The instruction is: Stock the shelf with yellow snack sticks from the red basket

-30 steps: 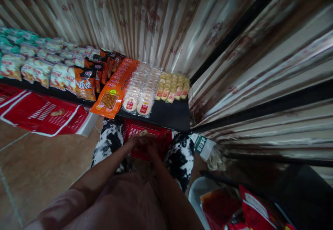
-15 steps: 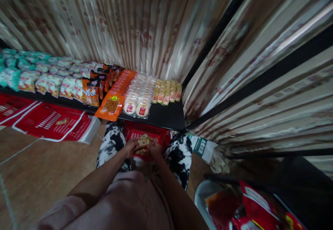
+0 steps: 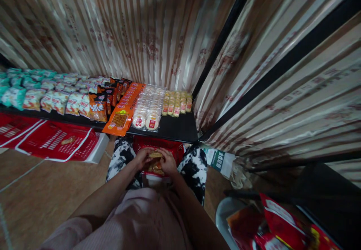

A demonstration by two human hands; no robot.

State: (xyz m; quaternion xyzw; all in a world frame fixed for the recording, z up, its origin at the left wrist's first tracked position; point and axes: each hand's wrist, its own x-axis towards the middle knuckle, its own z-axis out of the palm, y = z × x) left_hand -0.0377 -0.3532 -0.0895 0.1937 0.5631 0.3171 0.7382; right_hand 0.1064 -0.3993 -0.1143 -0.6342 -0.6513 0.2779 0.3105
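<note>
Both my hands meet over a red plastic basket (image 3: 175,147) that rests between my knees. My left hand (image 3: 141,158) and my right hand (image 3: 168,162) together grip a small stack of yellowish snack packets (image 3: 155,154) held above the basket. More small packets (image 3: 156,167) lie inside the basket under my hands. Just beyond it runs a low black shelf (image 3: 180,127) with rows of snacks: small yellow packets (image 3: 176,103), clear packs of round biscuits (image 3: 149,107) and orange packs (image 3: 124,108).
Further left on the shelf lie orange chip bags (image 3: 97,107) and pale and teal bags (image 3: 34,95). Red crates (image 3: 53,141) stand on the tiled floor at the left. Striped curtains hang behind and to the right. Red bags (image 3: 278,223) and a white bin (image 3: 225,214) sit at the lower right.
The view has tilted up and steadied. My hands have drawn slightly toward me over the basket, still gripping the packets together.
</note>
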